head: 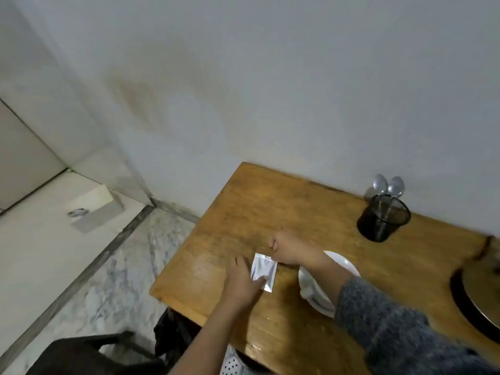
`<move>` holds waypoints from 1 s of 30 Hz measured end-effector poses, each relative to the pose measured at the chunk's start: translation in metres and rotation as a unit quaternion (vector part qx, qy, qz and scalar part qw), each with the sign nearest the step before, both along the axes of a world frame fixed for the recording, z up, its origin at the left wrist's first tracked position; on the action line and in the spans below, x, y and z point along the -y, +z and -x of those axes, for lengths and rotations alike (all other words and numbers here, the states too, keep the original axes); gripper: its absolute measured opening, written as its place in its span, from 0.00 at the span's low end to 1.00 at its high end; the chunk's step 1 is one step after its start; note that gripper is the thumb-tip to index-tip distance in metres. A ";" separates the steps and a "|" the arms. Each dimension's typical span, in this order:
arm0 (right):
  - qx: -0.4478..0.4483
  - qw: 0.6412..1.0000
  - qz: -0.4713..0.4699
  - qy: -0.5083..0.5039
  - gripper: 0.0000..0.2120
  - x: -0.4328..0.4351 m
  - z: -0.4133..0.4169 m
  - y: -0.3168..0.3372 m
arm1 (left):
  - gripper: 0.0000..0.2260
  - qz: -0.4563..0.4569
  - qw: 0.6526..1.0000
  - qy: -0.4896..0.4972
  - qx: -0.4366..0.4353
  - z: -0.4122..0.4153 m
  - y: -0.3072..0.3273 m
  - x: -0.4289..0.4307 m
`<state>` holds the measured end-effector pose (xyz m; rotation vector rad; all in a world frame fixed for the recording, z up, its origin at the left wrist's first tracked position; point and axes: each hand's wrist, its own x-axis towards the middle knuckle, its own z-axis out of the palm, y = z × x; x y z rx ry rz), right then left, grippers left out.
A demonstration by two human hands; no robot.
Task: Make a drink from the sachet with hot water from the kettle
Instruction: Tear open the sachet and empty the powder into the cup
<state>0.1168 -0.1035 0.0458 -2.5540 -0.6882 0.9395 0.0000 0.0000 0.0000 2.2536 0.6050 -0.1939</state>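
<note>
A plain grey wall [270,77] backs a worn wooden table [270,207] set in a corner over a marble floor [113,280]. Working from the left: the left hand [240,280] lies on the table with its fingers extended, and its thumb pins the lower part of the sachet [263,272], a small silver foil packet lying flat near the table's front-left edge. The right hand [289,249], clenched, pinches the sachet's upper right corner. Just beside the sachet, under the right forearm, sits 1 white cup [349,266]; whether it stands on a saucer cannot be told. Further right, a black mesh holder [384,217] carries 2 spoons [389,185] near the wall. At the far right edge, a round dark-rimmed object [476,301], probably the kettle, is only partly visible. The sachet appears light, thin and flexible, with smooth foil likely to slip; grasp it at the sealed edges, 1 hand anchoring the body and the other tearing a corner.
</note>
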 end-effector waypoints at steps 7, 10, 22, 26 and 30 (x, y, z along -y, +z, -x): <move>-0.022 0.998 0.050 0.027 0.22 -0.012 0.008 -0.017 | 0.20 -0.019 0.999 0.032 -0.001 -0.002 -0.013 0.009; -0.001 0.997 0.065 0.033 0.25 -0.016 0.007 -0.027 | 0.20 -0.010 0.999 0.027 -0.019 -0.008 -0.015 0.005; -0.068 0.997 -0.022 0.028 0.05 0.003 -0.010 0.039 | 0.11 0.195 0.978 -0.015 0.070 -0.021 0.024 -0.015; -0.010 0.998 -0.054 0.022 0.03 0.013 -0.029 0.085 | 0.13 0.174 0.974 -0.112 0.093 -0.049 0.072 -0.019; 0.098 0.991 -0.095 0.008 0.04 0.026 -0.039 0.135 | 0.05 0.150 0.959 -0.195 0.141 -0.078 0.120 -0.022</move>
